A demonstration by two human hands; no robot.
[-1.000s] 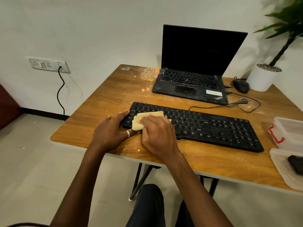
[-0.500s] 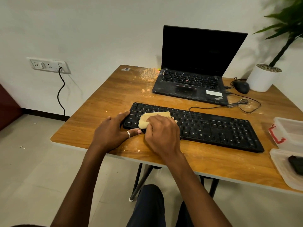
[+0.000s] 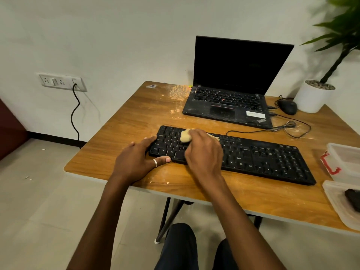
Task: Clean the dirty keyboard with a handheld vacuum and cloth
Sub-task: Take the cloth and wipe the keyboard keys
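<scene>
A wooden bench (image 3: 136,117) fills the middle of the view from above, streaked with pale dust, thickest in a patch at its far edge. An open black laptop (image 3: 229,102) sits at the back with its screen dark. In front of it a long black keyboard (image 3: 263,158) lies across the bench, angled slightly, with light specks on its keys.

The left hand (image 3: 136,160) braces the keyboard's left end as it did a second ago. Its grip is released: the fingers lie fairly straight against the end and the thumb rests along the near edge.

The right hand (image 3: 204,152) has moved. A second ago it worked the lower left keys; now it has slid away from the person to the top rows, slightly further right. Its grip is clenched around a small cream cloth (image 3: 186,135), which bunches out past the fingertips and presses on the upper keys.

This looks like one wiping stroke finishing on the left section. The middle and right of the keyboard probably remain to be wiped.

A dark object (image 3: 352,198) lies in a clear tray at the right edge; whether it is the vacuum cannot be told.
</scene>
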